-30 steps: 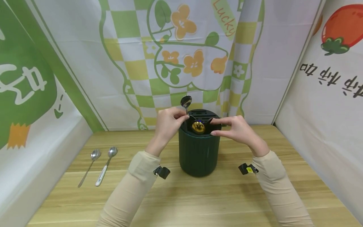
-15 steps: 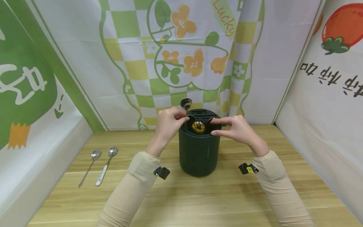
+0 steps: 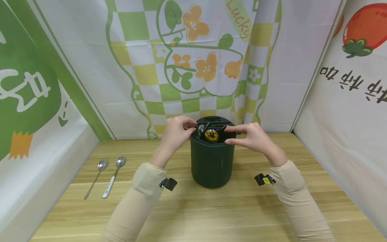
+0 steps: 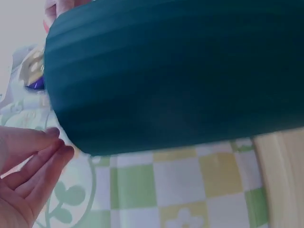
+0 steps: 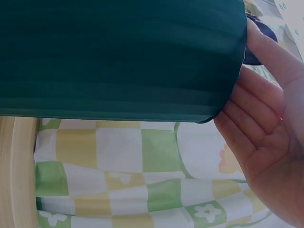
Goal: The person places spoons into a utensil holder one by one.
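A dark green ribbed utensil holder [image 3: 211, 164] stands upright on the table. In its front opening are a gold spoon head [image 3: 211, 135], a silver spoon head [image 3: 201, 129] and dark utensil tips [image 3: 223, 128]. My left hand [image 3: 177, 131] is at the holder's left rim; in the left wrist view its fingers [image 4: 47, 168] are extended, with nothing between them. On the right, my right hand [image 3: 255, 138] rests against the rim, thumb and index finger apart. The right wrist view shows its straight fingers [image 5: 251, 111] along the holder's edge.
Two spoons lie on the wooden table [image 3: 193, 215] at the left: a plain metal spoon [image 3: 98, 174] and a white-handled spoon [image 3: 113, 178]. A patterned curtain [image 3: 145, 67] hangs close behind the holder. Printed cloth walls flank both sides.
The silver spoon that stood upright in my left fingers has dropped down into the holder. My left hand has let go and shifted slightly left; the right hand stays put.
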The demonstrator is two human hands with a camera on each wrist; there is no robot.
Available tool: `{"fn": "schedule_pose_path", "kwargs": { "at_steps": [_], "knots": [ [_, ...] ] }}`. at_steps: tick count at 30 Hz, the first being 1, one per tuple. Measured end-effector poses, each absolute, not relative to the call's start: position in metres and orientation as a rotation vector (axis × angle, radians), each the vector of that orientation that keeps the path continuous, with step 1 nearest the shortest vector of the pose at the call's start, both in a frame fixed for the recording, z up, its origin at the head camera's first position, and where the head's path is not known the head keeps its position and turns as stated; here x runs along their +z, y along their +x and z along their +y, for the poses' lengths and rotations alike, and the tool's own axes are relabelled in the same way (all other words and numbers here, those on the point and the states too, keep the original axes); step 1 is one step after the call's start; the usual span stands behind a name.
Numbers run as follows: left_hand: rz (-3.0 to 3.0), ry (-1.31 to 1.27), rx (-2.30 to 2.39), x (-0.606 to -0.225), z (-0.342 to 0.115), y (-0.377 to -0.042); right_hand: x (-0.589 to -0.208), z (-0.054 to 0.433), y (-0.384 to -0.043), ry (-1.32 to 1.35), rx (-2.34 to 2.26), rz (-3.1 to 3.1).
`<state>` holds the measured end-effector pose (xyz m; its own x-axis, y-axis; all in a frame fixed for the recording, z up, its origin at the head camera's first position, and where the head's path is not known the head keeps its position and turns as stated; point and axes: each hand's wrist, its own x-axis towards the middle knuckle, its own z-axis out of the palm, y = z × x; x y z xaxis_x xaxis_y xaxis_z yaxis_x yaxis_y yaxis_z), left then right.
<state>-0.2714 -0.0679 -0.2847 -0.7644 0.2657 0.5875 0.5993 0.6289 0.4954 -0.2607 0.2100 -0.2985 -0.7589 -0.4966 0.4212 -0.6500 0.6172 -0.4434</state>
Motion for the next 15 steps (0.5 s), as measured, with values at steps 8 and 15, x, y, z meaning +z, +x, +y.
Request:
{"fn": "schedule_pose_path", "kwargs": {
  "at_steps": [8, 15],
  "knots": [
    [-2.365, -0.558, -0.964, -0.283, -0.092, -0.272, -0.298, 0.210, -0.261, 0.915, 0.918, -2.608],
    [-2.343, -0.471, -0.974, -0.294, -0.110, -0.277, -0.299, 0.210, -0.260, 0.915, 0.917, -2.610]
  ]
}}
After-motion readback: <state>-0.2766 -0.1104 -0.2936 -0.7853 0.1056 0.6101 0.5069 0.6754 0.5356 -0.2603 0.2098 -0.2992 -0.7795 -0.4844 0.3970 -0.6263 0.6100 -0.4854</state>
